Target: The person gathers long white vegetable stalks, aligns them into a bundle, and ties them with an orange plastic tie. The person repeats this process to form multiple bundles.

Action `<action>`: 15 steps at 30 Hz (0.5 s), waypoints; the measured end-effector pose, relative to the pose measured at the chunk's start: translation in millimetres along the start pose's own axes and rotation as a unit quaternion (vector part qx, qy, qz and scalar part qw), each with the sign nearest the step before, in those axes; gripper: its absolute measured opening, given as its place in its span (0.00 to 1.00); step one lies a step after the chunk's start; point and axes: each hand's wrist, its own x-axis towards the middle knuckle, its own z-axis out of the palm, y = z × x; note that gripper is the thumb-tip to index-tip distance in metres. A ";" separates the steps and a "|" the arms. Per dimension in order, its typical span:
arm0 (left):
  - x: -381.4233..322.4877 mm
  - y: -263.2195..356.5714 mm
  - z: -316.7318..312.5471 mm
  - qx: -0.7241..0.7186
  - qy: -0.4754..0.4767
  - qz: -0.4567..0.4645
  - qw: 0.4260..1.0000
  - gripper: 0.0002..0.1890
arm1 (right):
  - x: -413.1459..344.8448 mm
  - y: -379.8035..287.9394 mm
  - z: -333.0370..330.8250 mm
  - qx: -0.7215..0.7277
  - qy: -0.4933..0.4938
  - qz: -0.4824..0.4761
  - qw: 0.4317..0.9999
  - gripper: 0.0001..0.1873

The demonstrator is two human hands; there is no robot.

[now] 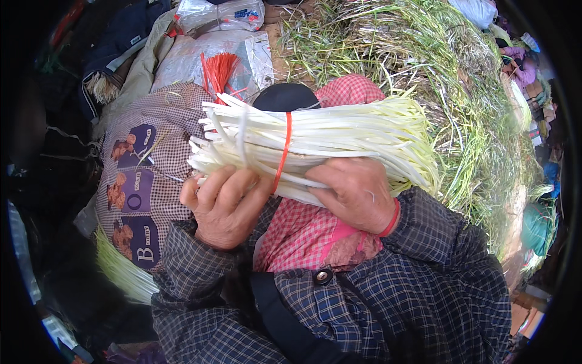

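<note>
A thick bundle of pale chives (336, 132), white at the cut ends and yellow at the tips, lies across in front of my chest. One red tie (284, 150) goes round it. My left hand (229, 204) grips the bundle's lower edge near the white ends, left of the tie. On the other side of the tie, my right hand (354, 193) is closed on stalks at the lower edge, thumb and fingers pinching a white one. Some stalks by the left hand look blurred. Both palms are hidden.
Red tie strips (218, 70) lie beyond the bundle on plastic sheeting. Loose green leaves and straw (432, 54) are heaped at the back and right. Checked cloth (175, 118) covers something at the left, with more pale chives (122, 268) below it. A person in pink (525, 70) is at the far right.
</note>
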 end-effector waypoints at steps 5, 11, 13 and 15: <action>-8.9 -4.2 4.2 -0.003 0.016 0.024 1.000 0.14 | 2.0 0.5 4.9 -0.019 -0.023 -0.023 0.999 0.07; -10.9 -5.6 6.4 0.022 0.034 0.018 0.999 0.14 | 3.6 2.8 2.5 -0.088 -0.003 -0.061 0.994 0.12; -10.5 -5.9 6.2 0.026 0.036 0.013 0.999 0.15 | 4.7 3.1 1.0 -0.118 -0.008 -0.073 0.990 0.10; -9.3 -6.8 5.1 0.027 0.035 0.009 0.999 0.15 | 5.9 2.9 0.0 -0.137 -0.003 -0.081 0.987 0.09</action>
